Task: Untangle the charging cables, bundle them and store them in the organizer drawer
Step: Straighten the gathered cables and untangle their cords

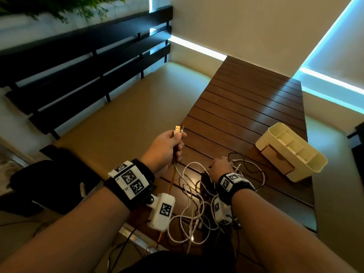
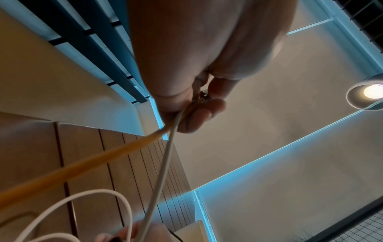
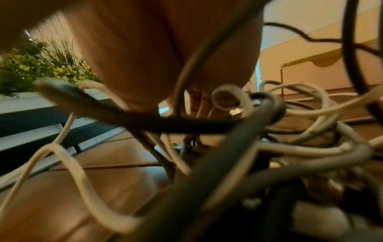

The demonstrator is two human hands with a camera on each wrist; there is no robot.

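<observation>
Slatted wooden table (image 1: 254,99), black slatted bench (image 1: 82,62), green plants (image 3: 41,65), lit ceiling lamp (image 2: 366,93).

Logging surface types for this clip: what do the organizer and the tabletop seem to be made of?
Organizer: likely moulded plastic, cream and matte, with thin, even, rounded walls; its drawer front looks tan, possibly wood-look. Tabletop: dark brown slats, semi-gloss, catching light; wood or laminate.

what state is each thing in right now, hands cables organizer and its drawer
left hand: raised, gripping two cable ends
orange cable: plug end held up, rest hanging off the table edge
white cable: plug end held, trailing to the pile
cable pile: still tangled on the table
right hand: down on the pile, grip unclear
organizer: upright, compartments look empty
drawer: closed
</observation>
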